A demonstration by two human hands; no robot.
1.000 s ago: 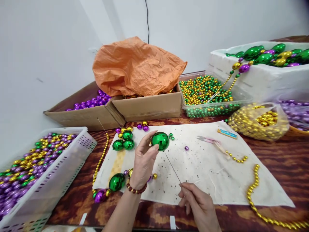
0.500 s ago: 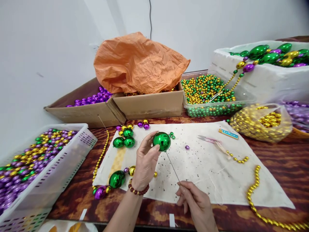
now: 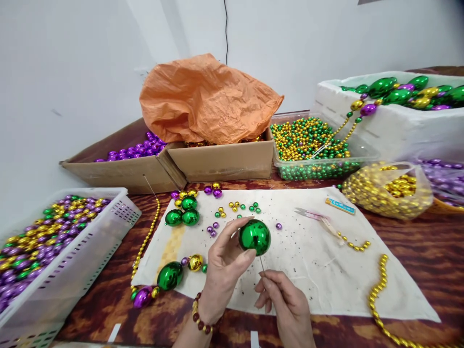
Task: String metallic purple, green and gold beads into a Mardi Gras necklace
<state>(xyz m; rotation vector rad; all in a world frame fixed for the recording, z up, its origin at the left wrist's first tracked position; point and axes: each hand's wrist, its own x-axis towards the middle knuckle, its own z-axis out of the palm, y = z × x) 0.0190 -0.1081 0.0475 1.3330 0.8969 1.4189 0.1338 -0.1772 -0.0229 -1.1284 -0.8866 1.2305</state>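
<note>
Over the white cloth [image 3: 326, 270], my left hand [image 3: 226, 263] grips a large shiny green bead [image 3: 254, 237] between thumb and fingers. My right hand [image 3: 282, 299] pinches a thin needle [image 3: 261, 263] whose upper end meets the underside of that bead; whether it has passed into the hole cannot be seen. A strung run with a big green bead [image 3: 169, 276], a purple bead [image 3: 143, 297] and a gold bead [image 3: 195, 262] lies left of my hands. Loose small green beads [image 3: 254, 208] and purple beads [image 3: 212, 229] sit beyond my left hand.
Snips [image 3: 311, 214] and a blue-orange packet [image 3: 340, 206] lie on the cloth's right. A white basket of beads [image 3: 125, 212] stands left; cardboard boxes [image 3: 221, 162], a clear tub [image 3: 322, 169] and a foam box [image 3: 384, 121] line the back. A gold bead string [image 3: 373, 299] trails right.
My left hand and the green bead have come lower and to the right, nearer my right hand. Less of the needle shows between bead and fingers. Small loose beads behind are uncovered.
</note>
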